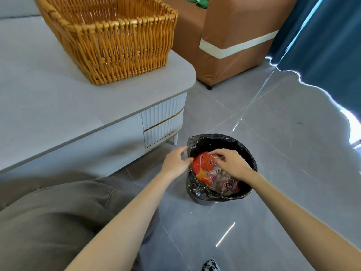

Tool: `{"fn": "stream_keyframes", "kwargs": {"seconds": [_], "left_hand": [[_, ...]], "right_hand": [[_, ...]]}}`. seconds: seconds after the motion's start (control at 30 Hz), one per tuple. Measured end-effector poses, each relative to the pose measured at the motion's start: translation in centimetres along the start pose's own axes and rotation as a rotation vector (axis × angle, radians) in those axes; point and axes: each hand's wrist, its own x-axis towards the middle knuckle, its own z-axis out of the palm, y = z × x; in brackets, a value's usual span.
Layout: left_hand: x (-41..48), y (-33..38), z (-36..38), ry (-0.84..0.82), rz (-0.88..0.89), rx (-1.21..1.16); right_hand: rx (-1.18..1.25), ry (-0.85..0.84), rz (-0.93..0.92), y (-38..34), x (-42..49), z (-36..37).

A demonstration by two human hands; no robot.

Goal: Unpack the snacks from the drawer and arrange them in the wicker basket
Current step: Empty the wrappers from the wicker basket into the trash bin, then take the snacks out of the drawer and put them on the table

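A wicker basket (109,36) stands on the grey low table (39,90) at the upper left; nothing shows inside it. On the floor sits a small bin with a black liner (220,194). Over its mouth hangs a red and clear plastic snack wrapper (203,167). My right hand (232,163) pinches the wrapper's top edge from the right. My left hand (175,161) pinches its left edge at the bin's rim. The table's white ribbed drawer front (162,122) looks closed.
A brown armchair (230,36) with a white band stands behind the table's corner. A blue curtain (322,45) hangs at the right, with bright glare on the grey tiled floor. My knee in grey trousers (58,222) fills the lower left.
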Motion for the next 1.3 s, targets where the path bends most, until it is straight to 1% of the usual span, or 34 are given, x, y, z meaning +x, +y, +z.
{"fn": "stream_keyframes", "kwargs": {"seconds": [0.17,0.37,0.53,0.67,0.83,1.0,1.17,1.3], "left_hand": [[-2.9,4.8,-4.9,0.092,0.075,-0.059],[-8.3,9.4,-13.6,0.299,0.178,-0.078],[-14.7,9.9,-20.3,0.444,0.261,-0.028],[-20.4,8.3,-24.2,0.564,0.236,-0.018],[-26.7,2.8,-27.2,0.701,0.124,-0.007],[-31.1,-3.4,-27.8,0.773,0.016,0.017],[-33.1,-8.6,-27.3,0.815,-0.052,0.079],[-33.8,-12.5,-26.8,0.797,-0.079,0.268]], "right_hand": [[0.062,0.105,-0.127,-5.7,-2.5,-4.4],[0.184,0.24,-0.312,-14.1,-5.3,-8.9],[0.213,0.237,-0.504,-21.6,-7.2,-10.6],[0.164,0.202,-0.609,-27.5,-8.6,-10.3],[0.087,0.082,-0.71,-34.3,-9.5,-6.2],[-0.077,-0.082,-0.775,-38.8,-8.8,0.4],[-0.259,-0.253,-0.748,-41.0,-7.7,7.5],[-0.396,-0.335,-0.695,-42.6,-6.6,12.8]]}}
